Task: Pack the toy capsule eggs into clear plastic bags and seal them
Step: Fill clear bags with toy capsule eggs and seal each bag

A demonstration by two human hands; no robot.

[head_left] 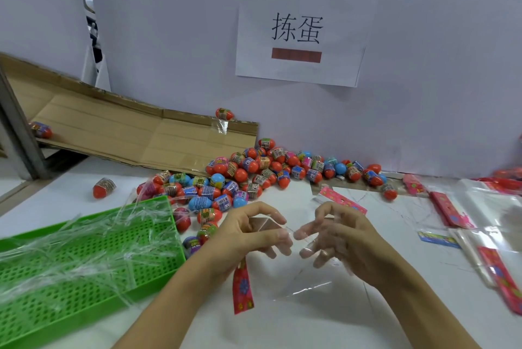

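Observation:
A clear plastic bag point(302, 283) with a pink patterned header strip hangs between my hands over the white table point(324, 320). My left hand point(248, 235) pinches one side of the bag's top edge, with the pink strip dangling below it. My right hand point(339, 238) pinches the opposite side of the edge, fingers curled. A heap of toy capsule eggs point(254, 176), red, blue and pink with printed wraps, lies just beyond my hands against the wall. No egg shows inside the bag.
A green perforated tray point(84, 286) strewn with clear plastic strips sits at the left. Flattened cardboard point(127, 128) leans at the back left with stray eggs on it. More clear bags with pink headers point(466, 215) lie at the right. A paper sign point(302, 29) hangs on the wall.

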